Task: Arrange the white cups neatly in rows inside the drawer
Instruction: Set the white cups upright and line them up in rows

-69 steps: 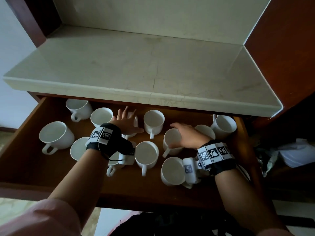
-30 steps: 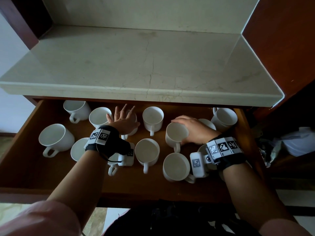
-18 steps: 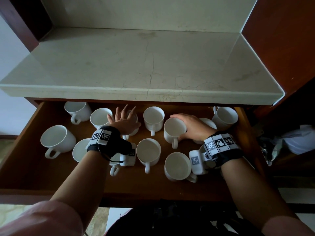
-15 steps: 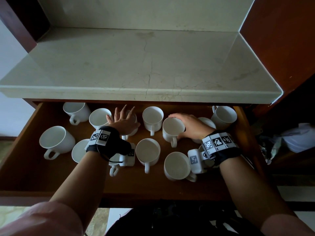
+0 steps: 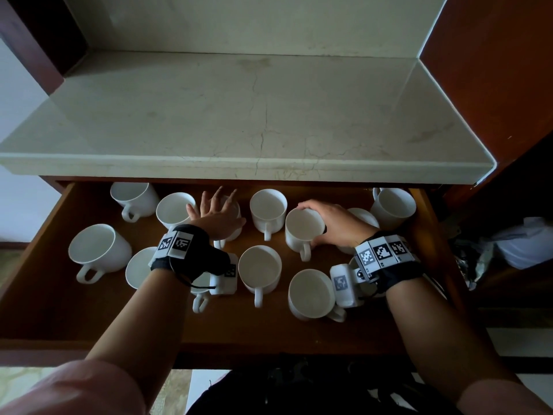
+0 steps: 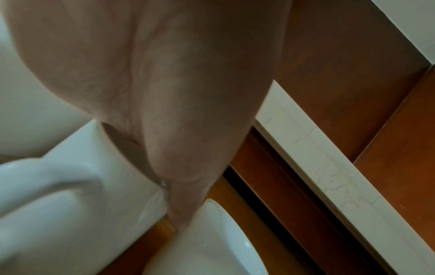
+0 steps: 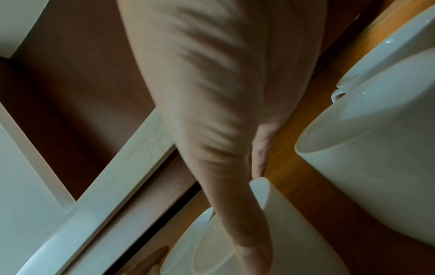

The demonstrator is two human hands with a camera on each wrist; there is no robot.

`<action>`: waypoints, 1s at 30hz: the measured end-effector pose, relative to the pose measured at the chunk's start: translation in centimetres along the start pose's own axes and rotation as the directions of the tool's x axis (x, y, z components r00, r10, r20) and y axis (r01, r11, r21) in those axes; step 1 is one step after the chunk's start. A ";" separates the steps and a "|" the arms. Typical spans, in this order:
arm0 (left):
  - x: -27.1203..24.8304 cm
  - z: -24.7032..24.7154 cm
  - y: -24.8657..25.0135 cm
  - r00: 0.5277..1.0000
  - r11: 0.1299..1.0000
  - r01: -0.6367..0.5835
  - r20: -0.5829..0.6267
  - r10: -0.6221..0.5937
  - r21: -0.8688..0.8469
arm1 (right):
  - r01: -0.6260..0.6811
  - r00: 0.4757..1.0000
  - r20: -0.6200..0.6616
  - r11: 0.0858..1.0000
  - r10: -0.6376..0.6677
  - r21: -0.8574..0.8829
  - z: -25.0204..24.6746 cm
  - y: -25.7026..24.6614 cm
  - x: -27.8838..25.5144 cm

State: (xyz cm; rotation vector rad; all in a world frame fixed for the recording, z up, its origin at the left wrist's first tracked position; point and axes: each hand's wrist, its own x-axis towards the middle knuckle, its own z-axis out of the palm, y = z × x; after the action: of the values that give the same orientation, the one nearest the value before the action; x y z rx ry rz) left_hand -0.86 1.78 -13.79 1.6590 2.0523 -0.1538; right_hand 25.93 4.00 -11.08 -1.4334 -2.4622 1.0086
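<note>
Several white cups stand upright in the open wooden drawer (image 5: 54,298), in two loose rows. My right hand (image 5: 317,218) grips one back-row cup (image 5: 304,233) by its rim, handle pointing to the front. In the right wrist view the thumb (image 7: 249,232) lies over that cup's rim (image 7: 277,214). My left hand (image 5: 217,209) rests flat with fingers spread on top of another back-row cup (image 5: 235,229), which it mostly hides. The left wrist view shows the palm (image 6: 164,93) on that cup (image 6: 70,195). Another cup (image 5: 268,211) stands between the two hands.
A pale marble countertop (image 5: 239,115) overhangs the back of the drawer. Front-row cups (image 5: 259,269) (image 5: 311,295) sit under and between my wrists. Two more cups (image 5: 393,208) crowd the right wall. Dark cabinet wood (image 5: 493,85) rises at the right.
The right hand has turned its cup so the handle faces the front and slid it slightly back and left toward the neighbouring cup. The left hand has stayed on its cup.
</note>
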 end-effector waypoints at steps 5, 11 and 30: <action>-0.1 -0.1 0.0 1.000 1.000 -0.006 -0.002 0.006 -0.001 | 0.005 0.999 0.040 0.997 -0.002 -0.075 0.0 0.3 -0.1; -0.2 -0.2 -0.1 1.000 1.000 -0.008 0.007 0.008 0.000 | 0.159 0.982 -0.100 0.987 -0.160 -0.013 -1.1 -1.3 -1.3; 0.6 0.1 -0.8 0.999 0.999 -0.039 -0.005 0.039 0.036 | 0.036 0.899 0.438 0.990 0.028 -0.138 1.5 -3.3 -1.9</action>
State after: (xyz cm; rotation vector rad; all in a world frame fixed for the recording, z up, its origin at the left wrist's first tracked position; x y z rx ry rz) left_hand -1.71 2.09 -14.36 1.7217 2.0305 -0.1738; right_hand 23.93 0.69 -9.89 -1.3577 -2.9025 1.3036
